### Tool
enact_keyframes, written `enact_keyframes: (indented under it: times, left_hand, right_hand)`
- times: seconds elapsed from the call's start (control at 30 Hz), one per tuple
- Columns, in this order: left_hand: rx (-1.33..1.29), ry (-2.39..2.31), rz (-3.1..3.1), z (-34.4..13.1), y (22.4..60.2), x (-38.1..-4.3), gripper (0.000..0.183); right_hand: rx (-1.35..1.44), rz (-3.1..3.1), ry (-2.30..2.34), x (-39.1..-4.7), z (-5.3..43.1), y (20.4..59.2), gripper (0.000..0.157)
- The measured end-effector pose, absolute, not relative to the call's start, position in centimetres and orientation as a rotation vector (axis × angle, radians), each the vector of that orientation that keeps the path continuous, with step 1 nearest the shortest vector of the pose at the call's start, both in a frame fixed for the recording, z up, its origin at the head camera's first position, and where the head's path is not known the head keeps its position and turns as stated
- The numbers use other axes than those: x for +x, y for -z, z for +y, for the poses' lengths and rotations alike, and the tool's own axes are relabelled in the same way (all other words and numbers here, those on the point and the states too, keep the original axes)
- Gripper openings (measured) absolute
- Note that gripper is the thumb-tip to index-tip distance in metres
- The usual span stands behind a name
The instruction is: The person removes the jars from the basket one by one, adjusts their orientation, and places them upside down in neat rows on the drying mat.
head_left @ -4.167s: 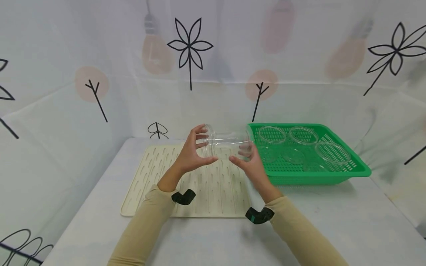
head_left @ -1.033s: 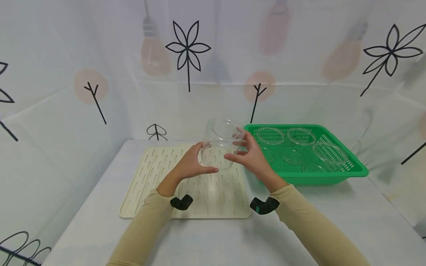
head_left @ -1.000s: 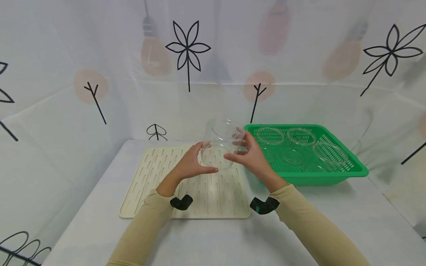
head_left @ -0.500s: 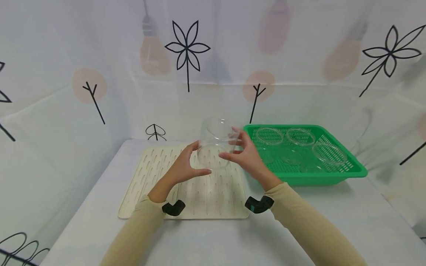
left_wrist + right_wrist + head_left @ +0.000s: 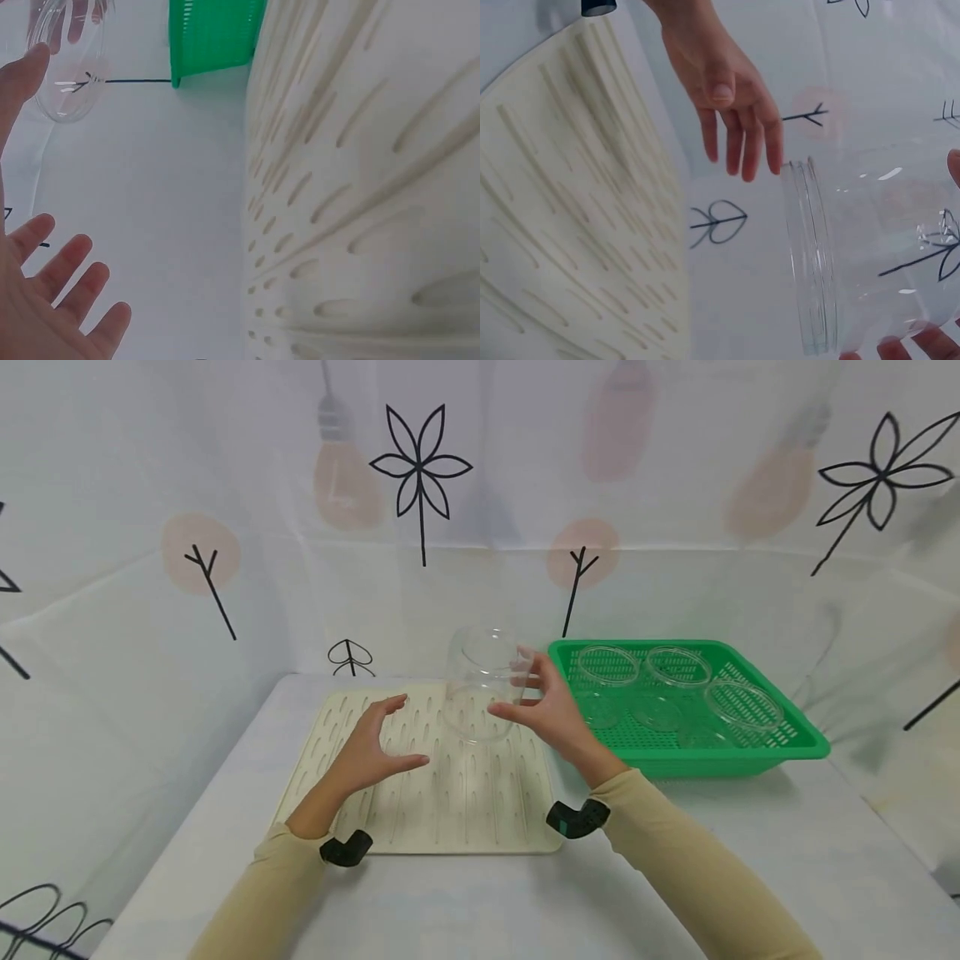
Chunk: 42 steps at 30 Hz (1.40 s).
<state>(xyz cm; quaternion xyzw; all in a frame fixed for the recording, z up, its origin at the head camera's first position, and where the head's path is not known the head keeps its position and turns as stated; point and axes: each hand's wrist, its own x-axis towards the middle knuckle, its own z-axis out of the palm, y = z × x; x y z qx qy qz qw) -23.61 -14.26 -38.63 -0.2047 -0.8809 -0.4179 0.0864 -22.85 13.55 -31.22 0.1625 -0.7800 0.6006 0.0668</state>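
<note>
My right hand (image 5: 553,708) grips a clear, colourless jar (image 5: 480,697), fingers behind it and thumb across the near side. The jar hangs over the cream ridged drying mat (image 5: 450,810), and its threaded mouth (image 5: 810,255) points down toward the mat. Left of the jar, my left hand (image 5: 365,747) is apart from it, thumb and fingers spread with nothing between them. In the left wrist view the fingers (image 5: 82,285) of that hand reach out loosely, and the jar (image 5: 71,90) shows at the upper left.
A green slotted basket (image 5: 806,747) stands to the right of the mat, with three clear jars (image 5: 678,668) inside. White patterned cloth (image 5: 495,577) hangs behind and at both sides. The table is covered in white.
Both hands held the jar sideways at first, then turned it mouth down over the mat. My left hand has just let go and drawn back left; my right hand still holds the jar.
</note>
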Motion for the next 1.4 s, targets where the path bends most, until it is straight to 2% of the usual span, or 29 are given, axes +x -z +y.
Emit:
enact_keyframes:
  times: [0.6, 1.13, 1.4]
  left_hand:
    - [-0.543, 0.938, -2.782, -20.8, 41.2, -22.3, 0.088]
    - [-0.527, 0.584, -2.921, -26.8, 42.8, -20.2, 0.097]
    - [-0.585, 0.59, -3.004, -29.1, 43.4, -19.4, 0.1]
  right_hand:
    - [0.453, -2.375, -1.757, -23.9, 12.3, 32.5, 0.085]
    - [0.404, -2.434, -1.815, -24.7, 10.2, 34.1, 0.087]
    - [0.405, -2.451, -1.808, -25.3, 9.1, 35.2, 0.089]
